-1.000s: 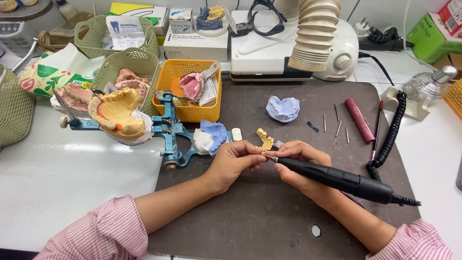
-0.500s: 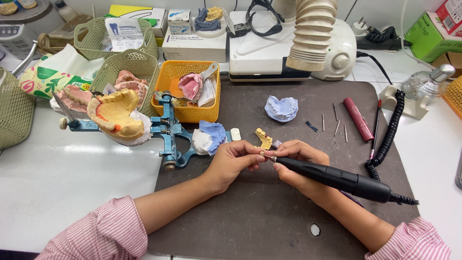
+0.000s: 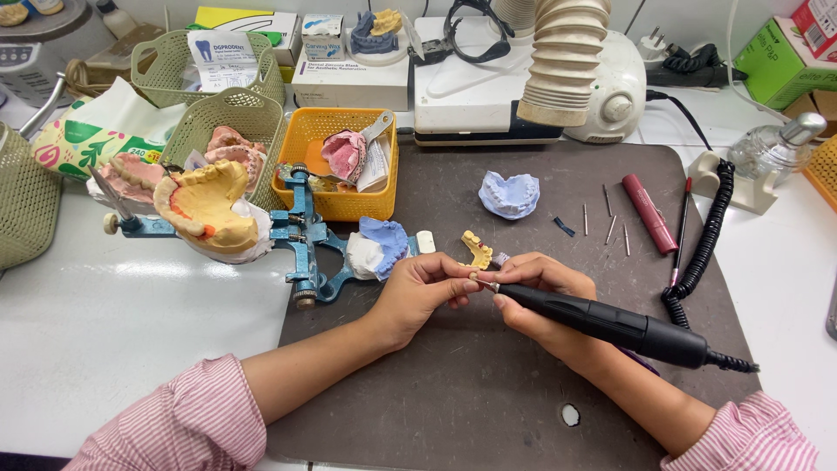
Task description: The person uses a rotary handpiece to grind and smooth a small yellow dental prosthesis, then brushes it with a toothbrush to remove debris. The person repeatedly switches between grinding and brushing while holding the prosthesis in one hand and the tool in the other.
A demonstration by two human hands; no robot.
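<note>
My left hand (image 3: pixel 420 292) pinches a tiny tooth-like piece (image 3: pixel 475 278) between thumb and fingertips over the dark work mat (image 3: pixel 488 392). My right hand (image 3: pixel 539 301) grips a black rotary handpiece (image 3: pixel 610 324) like a pen, and its tip meets the small piece at my left fingertips. A yellow partial dental cast (image 3: pixel 477 249) lies on the mat just beyond my fingers. The handpiece's coiled black cord (image 3: pixel 706 235) runs off to the right.
A blue metal articulator (image 3: pixel 301 231) with a yellow jaw cast (image 3: pixel 209 209) stands at the left. A blue cast (image 3: pixel 509 194), several burs (image 3: pixel 608 218), a maroon tube (image 3: pixel 649 213), an orange basket (image 3: pixel 338 161), green baskets (image 3: pixel 231 118) and a white suction hose (image 3: pixel 565 61) lie behind.
</note>
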